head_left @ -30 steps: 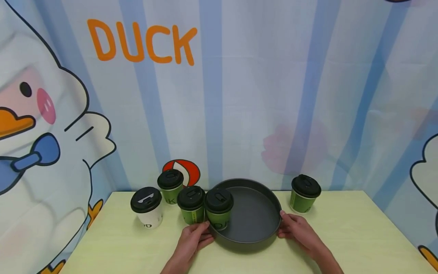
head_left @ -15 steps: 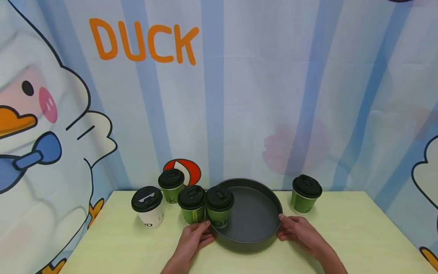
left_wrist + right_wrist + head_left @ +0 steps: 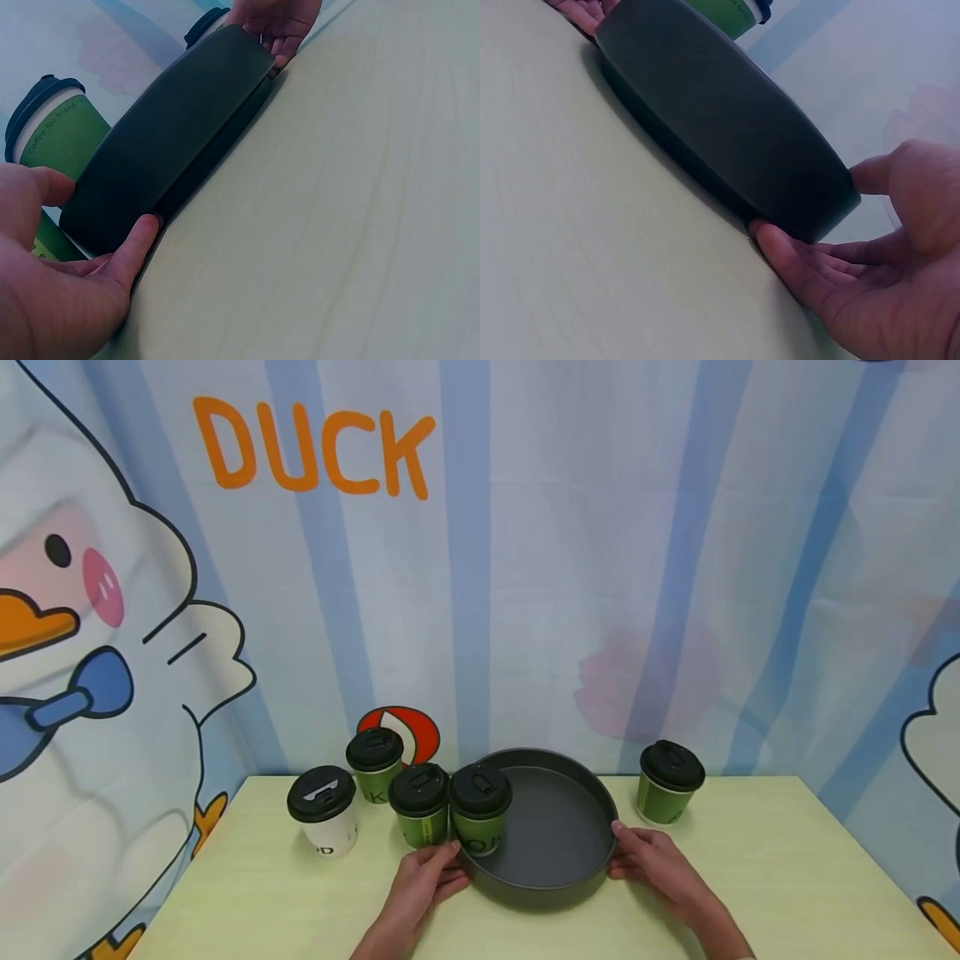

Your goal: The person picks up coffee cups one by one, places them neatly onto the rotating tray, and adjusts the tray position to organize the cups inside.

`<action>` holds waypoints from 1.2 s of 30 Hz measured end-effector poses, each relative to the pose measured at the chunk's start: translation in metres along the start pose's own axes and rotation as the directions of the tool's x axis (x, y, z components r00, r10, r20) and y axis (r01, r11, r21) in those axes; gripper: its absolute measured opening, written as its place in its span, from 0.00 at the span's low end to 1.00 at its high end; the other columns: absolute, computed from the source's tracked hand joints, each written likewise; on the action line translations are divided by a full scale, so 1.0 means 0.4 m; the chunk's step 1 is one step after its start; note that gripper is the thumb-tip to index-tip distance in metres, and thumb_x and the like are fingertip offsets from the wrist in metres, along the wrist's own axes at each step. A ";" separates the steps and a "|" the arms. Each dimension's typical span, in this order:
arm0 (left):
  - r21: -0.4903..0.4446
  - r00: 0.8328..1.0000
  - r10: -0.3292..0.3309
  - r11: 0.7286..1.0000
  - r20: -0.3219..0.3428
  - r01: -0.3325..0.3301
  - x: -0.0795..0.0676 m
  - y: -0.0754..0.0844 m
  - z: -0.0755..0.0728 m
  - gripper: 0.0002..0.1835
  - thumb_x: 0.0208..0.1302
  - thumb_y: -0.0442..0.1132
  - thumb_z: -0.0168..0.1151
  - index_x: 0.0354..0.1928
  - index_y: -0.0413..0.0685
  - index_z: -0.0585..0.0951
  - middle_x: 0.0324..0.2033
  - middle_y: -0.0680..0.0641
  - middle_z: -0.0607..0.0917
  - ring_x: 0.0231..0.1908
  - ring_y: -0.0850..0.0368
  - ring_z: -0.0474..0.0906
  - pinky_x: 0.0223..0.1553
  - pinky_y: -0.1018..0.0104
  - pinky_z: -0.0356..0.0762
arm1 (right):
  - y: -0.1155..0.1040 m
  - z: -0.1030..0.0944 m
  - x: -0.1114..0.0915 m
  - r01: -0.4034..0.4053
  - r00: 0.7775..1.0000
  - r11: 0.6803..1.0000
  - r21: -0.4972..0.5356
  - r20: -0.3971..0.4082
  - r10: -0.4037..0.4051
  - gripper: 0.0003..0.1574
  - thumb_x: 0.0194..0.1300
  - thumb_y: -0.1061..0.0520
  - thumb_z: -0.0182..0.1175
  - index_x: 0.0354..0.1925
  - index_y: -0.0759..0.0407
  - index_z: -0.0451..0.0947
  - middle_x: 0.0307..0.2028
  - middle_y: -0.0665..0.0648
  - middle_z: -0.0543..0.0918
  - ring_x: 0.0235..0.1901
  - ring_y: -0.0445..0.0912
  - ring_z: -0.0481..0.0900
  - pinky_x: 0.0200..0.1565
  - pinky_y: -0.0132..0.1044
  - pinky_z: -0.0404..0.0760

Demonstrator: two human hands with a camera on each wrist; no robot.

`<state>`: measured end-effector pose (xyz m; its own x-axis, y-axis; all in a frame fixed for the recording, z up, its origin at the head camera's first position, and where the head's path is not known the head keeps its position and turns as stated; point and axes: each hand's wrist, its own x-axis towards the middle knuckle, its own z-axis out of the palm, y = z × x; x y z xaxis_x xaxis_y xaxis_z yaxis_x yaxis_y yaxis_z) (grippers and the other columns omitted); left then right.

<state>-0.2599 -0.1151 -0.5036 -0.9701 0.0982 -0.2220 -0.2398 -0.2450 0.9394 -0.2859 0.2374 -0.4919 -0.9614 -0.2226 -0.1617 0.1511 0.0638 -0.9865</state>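
Observation:
A round dark grey baking pan [image 3: 558, 827] sits between my two hands in the head view. My left hand [image 3: 423, 889] grips its near left edge, thumb at the rim and fingers beneath. On the opposite side, my right hand [image 3: 660, 868] holds the pan in the same way, as the right wrist view also shows. Inside the pan at its left stands a green paper coffee cup [image 3: 480, 833] with a black lid. Another lidded green cup [image 3: 422, 828] is just outside the pan's left wall. A dark shadow lies under the pan's wall [image 3: 161, 142].
Farther left are a white cup [image 3: 330, 833] with a black lid and a green lidded cup [image 3: 377, 785] near the back. One more green cup [image 3: 663, 802] stands behind my right hand. A duck-printed curtain [image 3: 540, 568] rises behind the pale wooden table [image 3: 787, 877].
Both hands keep their hold on the pan, and the cups stay where they were. Only a slight shift of the head view shows.

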 end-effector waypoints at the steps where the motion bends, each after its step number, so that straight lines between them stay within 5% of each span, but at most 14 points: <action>1: 0.000 1.000 -0.002 1.000 0.000 0.002 0.000 0.000 0.000 0.27 0.77 0.43 0.60 0.59 0.21 0.72 0.40 0.43 0.80 0.38 0.58 0.84 0.49 0.63 0.86 | -0.001 -0.004 -0.002 0.002 1.000 1.000 0.006 0.029 -0.002 0.35 0.83 0.46 0.51 0.56 0.83 0.68 0.34 0.59 0.85 0.34 0.45 0.86 0.42 0.36 0.88; 9: 0.001 1.000 -0.018 1.000 -0.004 0.018 0.001 0.000 -0.004 0.27 0.77 0.44 0.60 0.60 0.21 0.72 0.40 0.43 0.80 0.38 0.59 0.84 0.50 0.63 0.86 | -0.008 -0.033 -0.009 -0.033 0.976 0.998 0.052 0.217 0.021 0.32 0.82 0.47 0.52 0.51 0.80 0.75 0.39 0.64 0.87 0.41 0.48 0.88 0.47 0.38 0.88; 12: 0.002 1.000 -0.025 1.000 -0.010 0.025 0.001 -0.001 -0.005 0.27 0.77 0.44 0.60 0.60 0.21 0.71 0.41 0.42 0.80 0.38 0.59 0.84 0.50 0.63 0.86 | -0.014 -0.032 -0.012 -0.031 0.982 1.000 -0.003 0.186 0.031 0.34 0.82 0.46 0.53 0.54 0.81 0.74 0.41 0.65 0.87 0.42 0.49 0.88 0.47 0.39 0.88; 15: 0.000 0.999 -0.033 0.999 -0.018 0.033 0.001 -0.002 -0.005 0.28 0.77 0.43 0.60 0.60 0.21 0.71 0.41 0.42 0.79 0.38 0.59 0.84 0.50 0.63 0.86 | -0.034 -0.026 -0.020 -0.017 0.999 0.984 -0.177 0.031 0.023 0.37 0.80 0.42 0.55 0.55 0.80 0.74 0.40 0.62 0.87 0.39 0.50 0.88 0.44 0.41 0.89; 19: -0.005 0.999 -0.036 0.999 -0.022 0.036 -0.001 -0.004 -0.004 0.27 0.77 0.43 0.60 0.60 0.21 0.71 0.41 0.42 0.79 0.37 0.59 0.84 0.49 0.63 0.86 | -0.092 -0.032 -0.046 -0.040 0.978 0.885 -0.464 -0.198 -0.059 0.43 0.75 0.34 0.59 0.58 0.74 0.76 0.37 0.58 0.88 0.36 0.51 0.88 0.41 0.44 0.88; 21: -0.006 0.999 -0.037 0.999 -0.021 0.036 -0.002 -0.005 -0.003 0.27 0.77 0.43 0.60 0.60 0.21 0.71 0.41 0.42 0.79 0.37 0.59 0.84 0.49 0.63 0.86 | -0.125 -0.042 -0.062 -0.026 0.958 0.815 -0.579 -0.248 -0.145 0.43 0.74 0.33 0.59 0.59 0.72 0.76 0.36 0.57 0.88 0.35 0.51 0.88 0.39 0.45 0.87; 25: -0.005 0.999 -0.038 0.999 -0.016 0.038 -0.003 -0.006 -0.001 0.27 0.76 0.43 0.60 0.60 0.21 0.71 0.41 0.42 0.78 0.38 0.58 0.84 0.50 0.63 0.86 | -0.167 -0.065 -0.085 0.055 0.874 0.688 -0.723 -0.299 -0.384 0.38 0.73 0.35 0.62 0.58 0.68 0.78 0.37 0.56 0.87 0.38 0.52 0.86 0.38 0.48 0.85; 27: -0.002 0.999 -0.032 0.999 -0.013 0.032 -0.003 -0.005 -0.001 0.28 0.76 0.43 0.60 0.60 0.21 0.71 0.41 0.42 0.79 0.38 0.58 0.84 0.50 0.63 0.86 | -0.174 -0.073 -0.087 0.079 0.825 0.660 -0.747 -0.322 -0.464 0.35 0.73 0.36 0.62 0.56 0.65 0.79 0.38 0.56 0.87 0.40 0.53 0.85 0.40 0.48 0.84; 28: 0.000 0.999 -0.029 1.000 -0.013 0.029 -0.003 -0.004 -0.001 0.28 0.76 0.43 0.60 0.60 0.21 0.71 0.41 0.42 0.79 0.38 0.58 0.84 0.49 0.63 0.86 | -0.174 -0.076 -0.085 0.084 0.813 0.657 -0.749 -0.330 -0.480 0.34 0.74 0.36 0.62 0.55 0.64 0.80 0.38 0.56 0.87 0.41 0.53 0.85 0.40 0.48 0.84; 30: 0.003 1.000 -0.023 1.000 -0.013 0.023 -0.002 -0.002 -0.002 0.27 0.77 0.44 0.60 0.60 0.21 0.71 0.41 0.42 0.79 0.38 0.58 0.84 0.49 0.63 0.86 | -0.164 -0.077 -0.075 0.085 0.831 0.681 -0.727 -0.325 -0.451 0.33 0.75 0.35 0.59 0.54 0.65 0.79 0.38 0.57 0.87 0.39 0.53 0.85 0.38 0.45 0.83; 34: 0.012 1.000 -0.019 1.000 -0.008 0.019 0.001 -0.001 -0.003 0.27 0.77 0.44 0.60 0.59 0.22 0.72 0.41 0.43 0.79 0.38 0.59 0.84 0.49 0.63 0.86 | -0.121 -0.052 -0.040 0.042 0.925 0.789 -0.612 -0.276 -0.263 0.36 0.78 0.35 0.55 0.55 0.68 0.78 0.38 0.59 0.87 0.35 0.51 0.87 0.36 0.42 0.85; 36: 0.017 1.000 -0.019 1.000 -0.005 0.019 0.003 -0.002 -0.003 0.27 0.77 0.45 0.60 0.58 0.23 0.72 0.41 0.43 0.79 0.38 0.59 0.84 0.49 0.63 0.86 | -0.091 -0.027 -0.020 0.019 0.952 0.845 -0.534 -0.248 -0.178 0.36 0.79 0.37 0.55 0.56 0.71 0.77 0.38 0.60 0.87 0.34 0.50 0.88 0.37 0.41 0.87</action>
<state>-0.2611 -0.1161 -0.5048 -0.9654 0.0982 -0.2414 -0.2579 -0.2264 0.9393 -0.2861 0.2475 -0.4543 -0.9994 0.0180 0.0281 -0.0128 0.5690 -0.8222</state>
